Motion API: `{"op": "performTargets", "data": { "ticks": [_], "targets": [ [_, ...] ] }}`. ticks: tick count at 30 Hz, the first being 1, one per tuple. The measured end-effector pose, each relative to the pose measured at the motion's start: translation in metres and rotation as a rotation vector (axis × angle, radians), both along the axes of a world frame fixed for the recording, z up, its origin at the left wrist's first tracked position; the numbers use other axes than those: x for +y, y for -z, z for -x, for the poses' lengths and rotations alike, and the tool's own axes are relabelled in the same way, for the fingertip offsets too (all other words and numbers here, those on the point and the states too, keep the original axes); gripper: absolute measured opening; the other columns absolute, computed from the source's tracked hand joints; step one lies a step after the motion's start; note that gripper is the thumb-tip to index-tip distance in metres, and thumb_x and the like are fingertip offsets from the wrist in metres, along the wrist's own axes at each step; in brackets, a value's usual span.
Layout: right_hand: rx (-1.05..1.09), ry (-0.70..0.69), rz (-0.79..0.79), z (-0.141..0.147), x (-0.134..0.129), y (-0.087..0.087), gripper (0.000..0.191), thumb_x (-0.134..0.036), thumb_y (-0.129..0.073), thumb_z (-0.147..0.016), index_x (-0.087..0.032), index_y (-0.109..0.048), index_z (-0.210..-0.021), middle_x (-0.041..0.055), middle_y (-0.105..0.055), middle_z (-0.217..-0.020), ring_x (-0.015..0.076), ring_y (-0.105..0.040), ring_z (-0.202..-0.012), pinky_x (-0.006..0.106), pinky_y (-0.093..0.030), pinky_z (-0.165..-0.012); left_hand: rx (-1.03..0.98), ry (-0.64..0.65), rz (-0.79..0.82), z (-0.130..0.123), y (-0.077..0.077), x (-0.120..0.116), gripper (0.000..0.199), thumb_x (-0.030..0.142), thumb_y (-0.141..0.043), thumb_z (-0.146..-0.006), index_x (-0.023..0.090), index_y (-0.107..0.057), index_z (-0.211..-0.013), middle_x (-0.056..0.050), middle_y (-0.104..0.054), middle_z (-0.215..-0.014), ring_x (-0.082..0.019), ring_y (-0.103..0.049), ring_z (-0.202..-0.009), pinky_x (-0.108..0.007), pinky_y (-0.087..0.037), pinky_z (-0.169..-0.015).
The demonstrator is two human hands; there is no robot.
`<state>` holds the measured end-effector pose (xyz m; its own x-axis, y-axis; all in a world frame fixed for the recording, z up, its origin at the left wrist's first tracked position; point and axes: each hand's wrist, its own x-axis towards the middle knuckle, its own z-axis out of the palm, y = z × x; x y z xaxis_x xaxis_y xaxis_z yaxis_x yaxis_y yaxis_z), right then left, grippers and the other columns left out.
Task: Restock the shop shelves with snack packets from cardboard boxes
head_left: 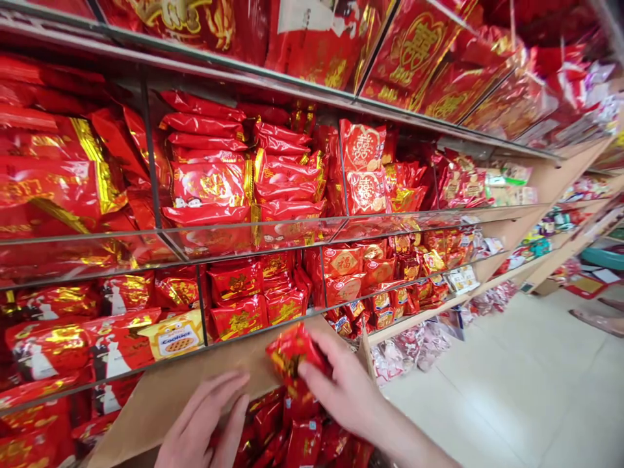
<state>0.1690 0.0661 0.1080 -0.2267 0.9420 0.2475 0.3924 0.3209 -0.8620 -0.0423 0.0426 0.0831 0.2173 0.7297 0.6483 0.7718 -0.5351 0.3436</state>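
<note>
Beneath the shelving (539, 224), above the open carton (160, 393), the right hand (344, 383) grips a red packet (286, 357) between thumb and fingers; recommend a light edge pinch, clear of the cardboard, to spare its contents. Left hand (202, 422): fingers loosely spread, nothing seen in them. Count: one carton, two hands, one held packet; carton packets (303, 445) overlap, uncountable.

Narrowly passable between the left hand (207, 422) and the packet (292, 357) in the right hand (346, 387), but barred ahead by a cardboard wall (158, 390) and see-through shelf strips (273, 239), split by dark dividers (201, 305), and roomy rightward above the floor (511, 390).
</note>
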Motion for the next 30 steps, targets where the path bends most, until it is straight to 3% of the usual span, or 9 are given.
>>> {"op": "performTargets", "data": {
  "ticks": [3,5,9,12,16,18,24,30],
  "targets": [
    [-0.242,0.115,-0.322,0.007,0.048,-0.038,0.040,-0.015,-0.044,-0.082,-0.011,-0.047,-0.122,0.0138,-0.056,-0.110,0.0213,-0.052,-0.102,0.035,-0.042,-0.091,0.285,-0.003,-0.163,-0.008,-0.029,0.043,0.038,0.019,-0.040,-0.087,0.012,-0.044,-0.124,-0.012,-0.050,-0.131,-0.022,-0.038,-0.127,-0.036,-0.032,-0.105],
    [-0.435,0.179,-0.399,0.019,0.077,-0.056,0.039,-0.010,-0.040,-0.082,-0.010,-0.049,-0.120,0.0153,-0.058,-0.105,0.0236,-0.052,-0.100,0.038,-0.043,-0.088,0.440,-0.118,-0.192,-0.016,-0.046,0.073,0.043,0.020,-0.036,-0.088,0.005,-0.040,-0.128,-0.016,-0.043,-0.137,-0.028,-0.028,-0.132,-0.043,-0.028,-0.107],
    [-0.683,0.157,-0.404,0.040,0.125,-0.073,0.031,-0.011,-0.037,-0.084,-0.020,-0.060,-0.104,0.0104,-0.063,-0.103,0.0268,-0.052,-0.103,0.042,-0.042,-0.086,0.581,-0.331,-0.097,-0.027,-0.070,0.117,0.050,0.026,-0.038,-0.087,-0.002,-0.039,-0.128,-0.025,-0.044,-0.132,-0.037,-0.036,-0.126,-0.049,-0.029,-0.103],
    [-0.677,0.135,-0.388,0.047,0.152,-0.072,0.033,-0.013,-0.041,-0.084,-0.022,-0.057,-0.111,0.0065,-0.058,-0.118,0.0227,-0.050,-0.110,0.037,-0.039,-0.094,0.632,-0.373,-0.024,-0.029,-0.081,0.135,0.048,0.027,-0.047,-0.082,-0.001,-0.047,-0.121,-0.026,-0.054,-0.120,-0.039,-0.048,-0.115,-0.050,-0.033,-0.098],
    [-0.644,0.236,-0.348,0.046,0.169,-0.058,0.043,-0.014,-0.043,-0.084,-0.010,-0.044,-0.127,0.0169,-0.048,-0.129,0.0269,-0.047,-0.115,0.040,-0.038,-0.096,0.702,-0.399,0.109,-0.029,-0.089,0.147,0.039,0.029,-0.051,-0.081,0.006,-0.055,-0.113,-0.021,-0.061,-0.112,-0.032,-0.057,-0.105,-0.047,-0.041,-0.090],
    [-0.615,0.272,-0.350,0.044,0.170,-0.051,0.048,-0.018,-0.048,-0.083,-0.010,-0.041,-0.130,0.0176,-0.045,-0.132,0.0276,-0.045,-0.117,0.038,-0.038,-0.097,0.726,-0.396,0.162,-0.029,-0.092,0.150,0.039,0.031,-0.051,-0.082,0.008,-0.053,-0.114,-0.017,-0.061,-0.113,-0.028,-0.057,-0.105,-0.046,-0.042,-0.090],
    [-0.566,0.287,-0.301,0.041,0.171,-0.044,0.031,-0.023,-0.049,-0.085,-0.012,-0.055,-0.113,0.0132,-0.061,-0.110,0.0232,-0.057,-0.101,0.033,-0.044,-0.090,0.777,-0.294,0.250,-0.039,-0.103,0.154,0.045,0.034,-0.047,-0.086,0.018,-0.041,-0.128,-0.011,-0.055,-0.125,-0.024,-0.053,-0.111,-0.045,-0.041,-0.093],
    [-0.551,0.345,-0.197,0.045,0.160,-0.043,0.033,-0.012,-0.048,-0.082,-0.007,-0.048,-0.115,0.0212,-0.056,-0.111,0.0240,-0.062,-0.087,0.036,-0.050,-0.076,0.812,-0.328,0.361,-0.045,-0.111,0.157,0.039,0.036,-0.051,-0.085,0.017,-0.049,-0.119,-0.010,-0.059,-0.116,-0.023,-0.058,-0.101,-0.044,-0.047,-0.084]
  ]
}}
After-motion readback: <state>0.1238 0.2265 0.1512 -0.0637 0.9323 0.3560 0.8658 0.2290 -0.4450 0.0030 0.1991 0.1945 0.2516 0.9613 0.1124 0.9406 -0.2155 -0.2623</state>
